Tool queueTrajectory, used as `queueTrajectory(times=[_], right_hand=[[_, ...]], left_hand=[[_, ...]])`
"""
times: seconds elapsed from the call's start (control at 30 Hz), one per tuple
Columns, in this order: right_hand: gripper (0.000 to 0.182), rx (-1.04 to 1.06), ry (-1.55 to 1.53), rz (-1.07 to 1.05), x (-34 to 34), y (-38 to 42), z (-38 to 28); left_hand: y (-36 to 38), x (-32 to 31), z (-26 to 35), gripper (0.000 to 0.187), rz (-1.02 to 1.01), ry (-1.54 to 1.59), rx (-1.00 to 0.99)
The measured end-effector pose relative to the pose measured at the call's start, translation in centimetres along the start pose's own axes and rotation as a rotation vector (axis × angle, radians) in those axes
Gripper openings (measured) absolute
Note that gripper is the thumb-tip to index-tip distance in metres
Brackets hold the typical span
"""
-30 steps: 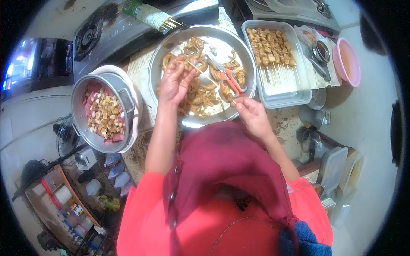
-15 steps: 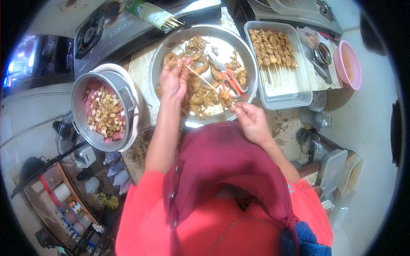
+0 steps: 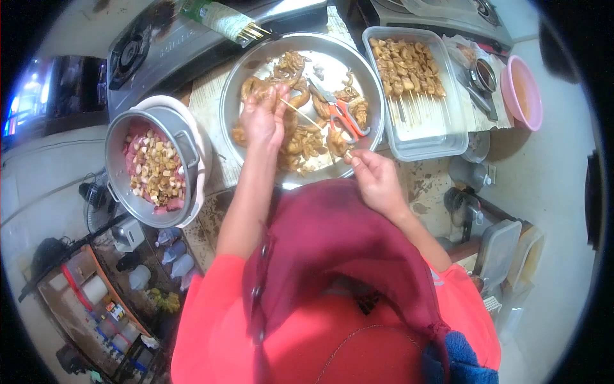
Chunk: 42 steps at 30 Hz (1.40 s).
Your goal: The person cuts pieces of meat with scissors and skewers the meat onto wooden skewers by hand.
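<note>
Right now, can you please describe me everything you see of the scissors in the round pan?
The scissors have orange handle loops and grey, metal-looking blades. They lie in the metal pan among brown meat pieces, blades pointing away from the person. Nobody holds them. A skewered piece hangs by one loop; contact is unclear.

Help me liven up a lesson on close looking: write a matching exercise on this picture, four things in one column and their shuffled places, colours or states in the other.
Things
1. Scissors
2. Row of loaded skewers
3. Round bowl at the far right
4. Stick between the left hand and the right hand

Places, colours, states
A. Pink
B. Carries a brown piece near one end
C. Lying in the wide round metal tray
D. In the clear rectangular container

Pairs: 1-C, 2-D, 3-A, 4-B
</note>
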State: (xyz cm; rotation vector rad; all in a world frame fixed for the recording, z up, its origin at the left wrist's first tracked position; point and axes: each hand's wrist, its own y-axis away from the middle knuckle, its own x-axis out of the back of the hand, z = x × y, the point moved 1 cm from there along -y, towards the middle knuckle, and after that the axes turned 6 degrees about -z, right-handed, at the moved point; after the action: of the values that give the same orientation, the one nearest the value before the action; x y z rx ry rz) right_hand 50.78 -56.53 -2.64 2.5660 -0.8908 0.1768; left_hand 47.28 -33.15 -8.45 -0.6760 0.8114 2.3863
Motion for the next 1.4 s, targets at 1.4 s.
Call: queueTrajectory(times=[1.4], right_hand=[[0.019,0.179,-0.088,-0.039,0.8,-0.6,-0.5]], left_hand=[[1.6,0.5,4.5,0.021,-0.425,-0.281,0.23]])
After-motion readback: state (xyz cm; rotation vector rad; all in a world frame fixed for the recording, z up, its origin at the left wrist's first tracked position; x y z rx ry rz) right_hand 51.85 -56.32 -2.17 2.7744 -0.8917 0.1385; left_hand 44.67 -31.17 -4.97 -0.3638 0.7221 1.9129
